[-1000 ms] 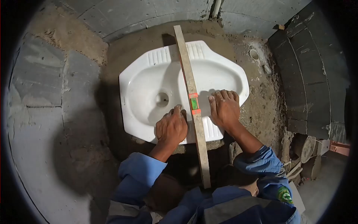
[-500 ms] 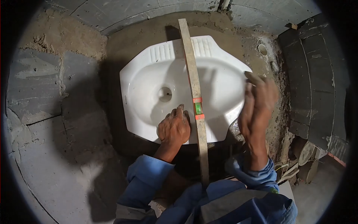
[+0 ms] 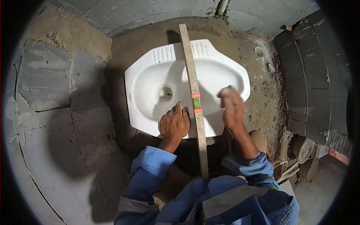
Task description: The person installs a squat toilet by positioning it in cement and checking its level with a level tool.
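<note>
A white ceramic squat toilet pan (image 3: 221, 67) sits on the mortar, its drain hole showing left of centre. Across its middle lies a long straight bar (image 3: 190, 67) with a small orange spirit level (image 3: 197, 102) with a green vial on its near half. My left hand (image 3: 174, 123) rests on the pan's near rim, just left of the bar, fingers bent over the inner edge. My right hand (image 3: 233, 110) is over the pan's near right part, apart from the bar. Its fingers look curled but are smeared by motion; whether they hold anything cannot be seen.
Wet mortar (image 3: 150, 32) surrounds the pan. Beyond it stand grey block walls (image 3: 150, 11), with another dark wall (image 3: 318, 75) at right. An open pipe end (image 3: 258, 52) shows at the far right. Round pieces and debris (image 3: 305, 150) lie at the lower right.
My right hand has moved left and inward from the pan's right edge to over its near right part. The left hand stays on the near rim. The view has shifted slightly.
</note>
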Demonstrator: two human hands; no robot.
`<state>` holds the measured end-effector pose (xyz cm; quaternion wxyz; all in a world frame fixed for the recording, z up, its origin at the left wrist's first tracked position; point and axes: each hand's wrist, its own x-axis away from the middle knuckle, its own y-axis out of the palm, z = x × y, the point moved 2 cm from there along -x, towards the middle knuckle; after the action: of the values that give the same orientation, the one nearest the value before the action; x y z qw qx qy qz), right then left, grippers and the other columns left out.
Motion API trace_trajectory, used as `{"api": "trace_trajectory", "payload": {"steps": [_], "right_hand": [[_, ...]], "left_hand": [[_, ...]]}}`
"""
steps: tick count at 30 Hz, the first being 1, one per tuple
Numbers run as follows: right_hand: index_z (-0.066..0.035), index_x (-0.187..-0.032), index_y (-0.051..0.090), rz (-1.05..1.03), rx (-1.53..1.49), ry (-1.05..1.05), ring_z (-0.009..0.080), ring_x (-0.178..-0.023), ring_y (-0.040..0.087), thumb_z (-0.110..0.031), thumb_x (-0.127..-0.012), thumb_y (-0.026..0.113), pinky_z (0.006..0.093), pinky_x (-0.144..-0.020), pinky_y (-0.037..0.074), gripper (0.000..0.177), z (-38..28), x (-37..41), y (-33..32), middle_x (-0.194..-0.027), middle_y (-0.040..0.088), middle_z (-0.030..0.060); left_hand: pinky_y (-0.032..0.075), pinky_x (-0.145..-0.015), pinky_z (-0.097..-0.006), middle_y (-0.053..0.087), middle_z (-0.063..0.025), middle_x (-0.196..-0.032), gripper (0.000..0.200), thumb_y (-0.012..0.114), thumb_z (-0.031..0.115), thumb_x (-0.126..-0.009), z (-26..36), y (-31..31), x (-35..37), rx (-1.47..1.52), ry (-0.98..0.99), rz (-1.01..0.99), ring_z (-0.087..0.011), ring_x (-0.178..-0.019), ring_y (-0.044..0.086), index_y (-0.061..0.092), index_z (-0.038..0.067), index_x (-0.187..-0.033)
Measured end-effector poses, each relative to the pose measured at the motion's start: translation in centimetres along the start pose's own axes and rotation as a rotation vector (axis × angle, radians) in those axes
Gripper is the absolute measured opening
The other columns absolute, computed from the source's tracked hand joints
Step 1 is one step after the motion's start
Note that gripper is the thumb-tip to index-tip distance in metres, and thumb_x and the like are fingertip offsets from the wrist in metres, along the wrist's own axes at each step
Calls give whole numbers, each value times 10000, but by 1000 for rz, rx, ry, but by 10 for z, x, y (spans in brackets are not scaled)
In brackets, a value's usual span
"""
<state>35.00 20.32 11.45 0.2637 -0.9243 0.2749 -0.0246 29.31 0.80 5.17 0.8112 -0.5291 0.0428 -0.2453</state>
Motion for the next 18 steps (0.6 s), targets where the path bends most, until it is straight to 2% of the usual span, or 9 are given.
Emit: {"api": "trace_trajectory", "payload": {"steps": [1,3,6,7,8,9,14,17,18], "right_hand": [[11,-782,563,37,-150,54,297,-707,517,-138,-973,506,425,-726,436,248,-16,4,-17,-741,490,142],[11,-709,472,201,-569,-231,231,-661,467,-161,-984,460,352,-632,395,324,-33,17,-37,-683,420,97],[19,-719,445,239,-524,-462,216,-622,451,-152,-967,453,374,-582,368,301,-3,41,5,-660,398,80],[3,-700,435,-12,-257,-74,218,-567,418,-162,-982,423,401,-536,339,328,63,42,44,-631,368,61],[-16,-695,391,129,-69,-371,178,-544,365,-211,-1006,430,385,-508,305,369,48,42,57,-627,327,50],[-16,-695,391,125,-81,-388,178,-544,365,-211,-1006,430,385,-508,305,369,47,35,58,-627,327,50],[-77,-686,338,59,-704,-1,121,-565,286,-285,-979,489,311,-500,200,390,52,38,55,-635,298,-13],[-88,-683,334,94,-825,67,120,-564,278,-310,-963,533,304,-513,209,408,35,37,40,-636,283,-24],[-82,-678,364,94,-904,-75,135,-543,313,-302,-981,500,302,-501,241,399,12,35,26,-626,322,-2]], "left_hand": [[526,-879,-492,708,-182,-1141,347,541,254,-969,0,0,0,-2,-10,-6,-395,-998,680,608,70,-1257],[546,-804,-468,720,-200,-1020,356,551,264,-960,4,-4,-1,-7,22,11,-371,-918,696,608,16,-1209],[541,-790,-472,721,-193,-1018,361,559,265,-954,2,-2,-1,8,25,13,-369,-900,696,596,24,-1221],[541,-790,-472,721,-193,-1018,361,559,265,-954,1,-1,2,5,11,9,-369,-900,696,596,24,-1221],[538,-792,-471,721,-190,-1017,358,564,267,-951,1,-1,2,-16,5,-14,-367,-900,695,600,26,-1213],[535,-794,-470,721,-186,-1017,354,568,270,-948,2,-3,-1,-39,-7,-19,-365,-899,695,605,29,-1206],[523,-866,-488,708,-194,-1100,335,566,243,-950,2,-3,1,-6,-17,-1,-393,-972,679,614,53,-1221],[523,-864,-484,707,-193,-1105,328,575,239,-942,3,-5,-3,-13,-31,3,-392,-969,679,621,51,-1206],[524,-861,-482,707,-193,-1106,324,579,239,-939,3,-4,-1,-9,-44,-15,-391,-967,679,624,50,-1198]]}}
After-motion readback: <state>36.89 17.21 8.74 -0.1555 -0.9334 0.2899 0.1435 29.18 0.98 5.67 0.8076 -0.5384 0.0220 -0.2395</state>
